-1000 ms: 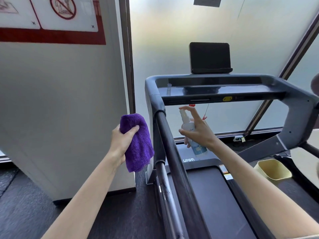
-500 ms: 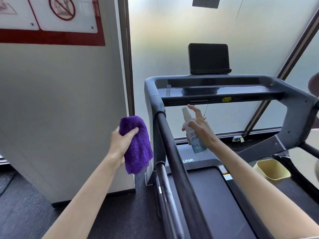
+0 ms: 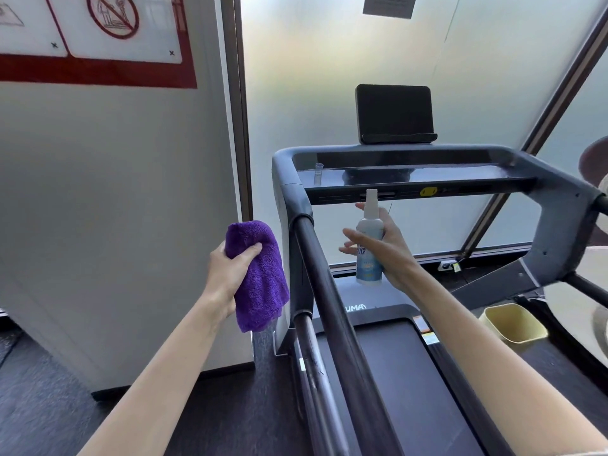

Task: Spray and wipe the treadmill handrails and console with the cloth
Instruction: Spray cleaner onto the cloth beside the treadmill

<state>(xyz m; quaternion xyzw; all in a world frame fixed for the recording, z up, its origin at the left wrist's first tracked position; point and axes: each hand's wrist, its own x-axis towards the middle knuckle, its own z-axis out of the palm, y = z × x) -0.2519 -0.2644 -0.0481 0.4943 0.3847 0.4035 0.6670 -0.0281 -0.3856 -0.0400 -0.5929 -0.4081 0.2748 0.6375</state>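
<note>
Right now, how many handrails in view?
2. Left handrail runs between the hands, cloth outside it, bottle inside. Right handrail shows only partly at the frame's right edge.

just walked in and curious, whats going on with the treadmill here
A person is cleaning a treadmill. The left hand grips a bunched purple cloth just left of the black left handrail, not touching it. The right hand holds a white spray bottle upright over the deck, below the console. No wiping is happening right now.
</note>
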